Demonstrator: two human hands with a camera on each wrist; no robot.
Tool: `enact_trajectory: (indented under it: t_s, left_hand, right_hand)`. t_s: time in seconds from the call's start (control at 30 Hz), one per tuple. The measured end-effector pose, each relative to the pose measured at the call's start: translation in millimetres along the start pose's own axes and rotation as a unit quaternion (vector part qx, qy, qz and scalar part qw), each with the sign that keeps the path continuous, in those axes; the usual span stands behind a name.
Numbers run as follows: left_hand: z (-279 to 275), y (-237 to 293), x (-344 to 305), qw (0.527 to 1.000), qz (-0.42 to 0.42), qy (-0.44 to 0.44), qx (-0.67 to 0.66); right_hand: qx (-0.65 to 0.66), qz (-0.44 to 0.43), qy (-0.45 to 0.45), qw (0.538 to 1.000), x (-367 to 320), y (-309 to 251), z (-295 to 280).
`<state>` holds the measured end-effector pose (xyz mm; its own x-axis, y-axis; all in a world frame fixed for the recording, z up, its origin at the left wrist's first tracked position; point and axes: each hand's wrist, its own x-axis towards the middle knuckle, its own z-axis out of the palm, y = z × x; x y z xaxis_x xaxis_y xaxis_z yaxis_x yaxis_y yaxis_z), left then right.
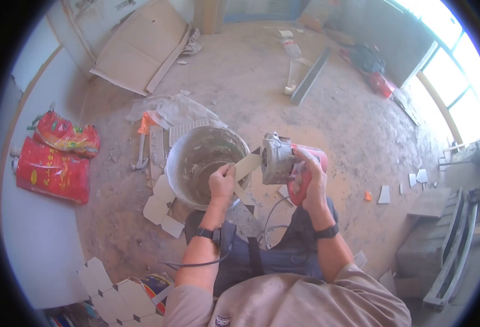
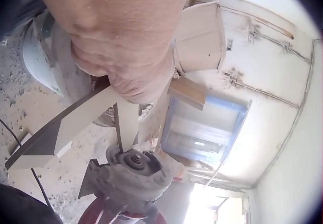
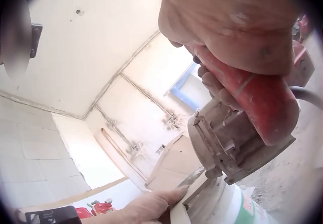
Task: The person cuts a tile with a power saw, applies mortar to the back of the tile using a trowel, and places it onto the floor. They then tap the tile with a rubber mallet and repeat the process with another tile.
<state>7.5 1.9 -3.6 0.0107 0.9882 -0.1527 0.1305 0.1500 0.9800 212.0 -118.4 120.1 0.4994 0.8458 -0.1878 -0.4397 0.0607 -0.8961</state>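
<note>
My left hand (image 1: 222, 184) pinches pale tile strips over the near right side of a dirty bucket (image 1: 175, 173). One tile strip (image 1: 247, 165) points right, its end close to the saw head; another tile piece (image 2: 83, 117) with a dark corner slants away below the hand in the left wrist view. In my right hand (image 1: 314, 188) is a red handheld tile saw (image 3: 262, 103), fingers curled round its red handle. Its dusty metal head (image 1: 275, 161) faces the tile. The round hub (image 2: 135, 159) shows in the left wrist view, right by the strip's end.
Cut tile pieces (image 1: 156, 209) lie beside the bucket, near a hammer (image 1: 141, 151). Red bags (image 1: 54, 171) lean at the left wall. A power cord (image 1: 268, 220) loops by the legs. Metal rails (image 1: 457, 248) stand right, and a metal channel (image 1: 312, 76) lies farther off.
</note>
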Motion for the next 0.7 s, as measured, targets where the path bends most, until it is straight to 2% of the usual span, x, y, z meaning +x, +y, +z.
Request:
enact_trajectory:
  t_s: [0.33,0.43,0.5,0.6,0.7]
  left_hand:
    - [-2,-3,1,1.0,-0.002,-0.012,0.003]
    - [-2,-5,3,1.0,0.006,-0.007,0.003]
    - [-5,-6,3,1.0,0.012,-0.004,0.014]
    - [-5,-6,1,0.999,0.022,-0.005,0.031]
    - [-3,-7,2,0.999,0.022,0.004,0.024]
  right_hand:
    - [0.009,0.005,-0.002,1.0,6,-4,1]
    - [-0.027,-0.054,-0.015,0.998,8,-4,6]
    - [-0.035,-0.06,-0.018,0.997,14,1,7]
    - [-0.015,-0.011,-0.027,0.999,21,3,-3]
    - [-0.008,0.002,-0.032,0.999,20,-1,-4]
